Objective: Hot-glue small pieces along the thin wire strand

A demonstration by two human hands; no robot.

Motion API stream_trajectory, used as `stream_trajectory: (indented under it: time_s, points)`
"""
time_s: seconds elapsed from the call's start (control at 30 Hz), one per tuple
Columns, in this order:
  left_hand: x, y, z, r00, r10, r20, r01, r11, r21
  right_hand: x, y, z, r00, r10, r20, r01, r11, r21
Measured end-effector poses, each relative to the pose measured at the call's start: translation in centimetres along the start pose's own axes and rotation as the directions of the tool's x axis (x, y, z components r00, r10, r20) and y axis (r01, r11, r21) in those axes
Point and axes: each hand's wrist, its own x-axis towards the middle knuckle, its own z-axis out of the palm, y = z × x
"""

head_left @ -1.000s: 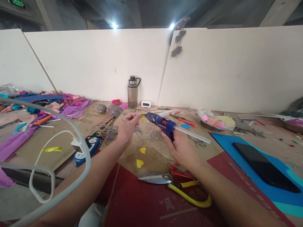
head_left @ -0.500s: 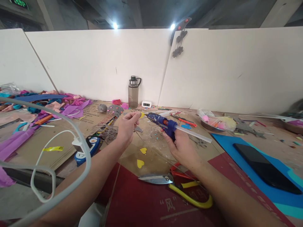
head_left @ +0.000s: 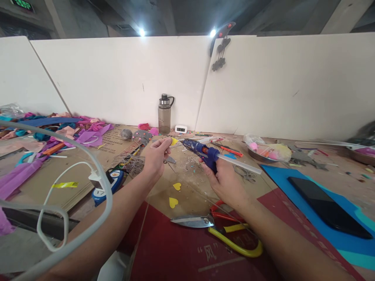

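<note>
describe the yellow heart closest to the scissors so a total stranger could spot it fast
Find the big scissors with red and yellow handles, lying on the dark red sheet. Just beyond their blade tip, on brown cardboard, lies the yellow heart. It is nearer the blades than the other loose heart and looks slightly bigger.

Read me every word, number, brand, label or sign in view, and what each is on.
"风", in quotation marks: red cardboard; more characters beside it are partly hidden by the scissors, and pale print along its right edge is unreadable.
Brown cardboard: print too small.
Green sign: blurred.
Clock: digits too small.
Tape measure: marking unreadable.
Bottle: faint marks, unreadable.
</note>
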Motion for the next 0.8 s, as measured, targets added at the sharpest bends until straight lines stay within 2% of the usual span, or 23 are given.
stream_trajectory:
  time_s: [0.07, 0.17, 0.27, 0.37, 0.43, 0.47, 0.53, 0.6, 0.67, 0.73, 0.8]
  points:
    - [0.1, 0.0, -0.1, 1.000, -0.013, 0.003, 0.013, 1.000, -0.006, 0.2, 0.3, 0.1, 0.999, 0.052, 0.005, -0.052, 0.994, 0.101]
    - [0.1, 0.0, -0.1, 1.000, -0.018, 0.010, 0.017, 1.000, 0.015, 0.7, 1.5, 0.5, 0.977, 0.205, 0.062, -0.214, 0.929, 0.301]
    - [-0.1, -0.2, 0.1, 1.000, 0.020, 0.014, -0.021, 0.996, 0.081, 1.3, 3.4, 1.2, 0.901, 0.380, 0.210, -0.434, 0.793, 0.427]
    - [-0.3, -0.6, 0.4, 0.992, 0.127, 0.030, -0.130, 0.977, 0.166, 1.7, 5.7, 2.2, 0.819, 0.461, 0.340, -0.573, 0.680, 0.457]
    - [-0.5, -0.9, 0.5, 0.980, 0.196, 0.034, -0.198, 0.951, 0.237, 1.8, 7.2, 2.8, 0.787, 0.469, 0.400, -0.613, 0.668, 0.422]
    - [-0.6, -0.9, 0.5, 0.971, 0.237, 0.038, -0.238, 0.929, 0.284, 1.8, 7.8, 3.0, 0.779, 0.469, 0.415, -0.617, 0.692, 0.375]
    - [-0.7, -0.8, 0.5, 0.935, 0.350, 0.065, -0.346, 0.850, 0.397, 1.8, 8.6, 3.0, 0.805, 0.462, 0.373, -0.558, 0.802, 0.212]
    - [-1.0, -0.4, 0.5, 0.879, 0.462, 0.121, -0.458, 0.745, 0.485, 1.7, 8.6, 2.5, 0.871, 0.432, 0.235, -0.441, 0.897, -0.013]
    - [-1.3, 0.1, 0.6, 0.838, 0.517, 0.174, -0.523, 0.671, 0.525, 1.8, 7.6, 1.8, 0.924, 0.373, 0.083, -0.356, 0.919, -0.170]
    - [-1.7, 0.5, 0.7, 0.822, 0.529, 0.211, -0.550, 0.642, 0.534, 2.0, 5.6, 1.0, 0.942, 0.335, -0.013, -0.334, 0.935, -0.122]
    - [-1.9, 0.6, 0.9, 0.818, 0.525, 0.235, -0.561, 0.637, 0.529, 2.4, 2.9, 0.6, 0.947, 0.321, -0.011, -0.315, 0.936, 0.157]
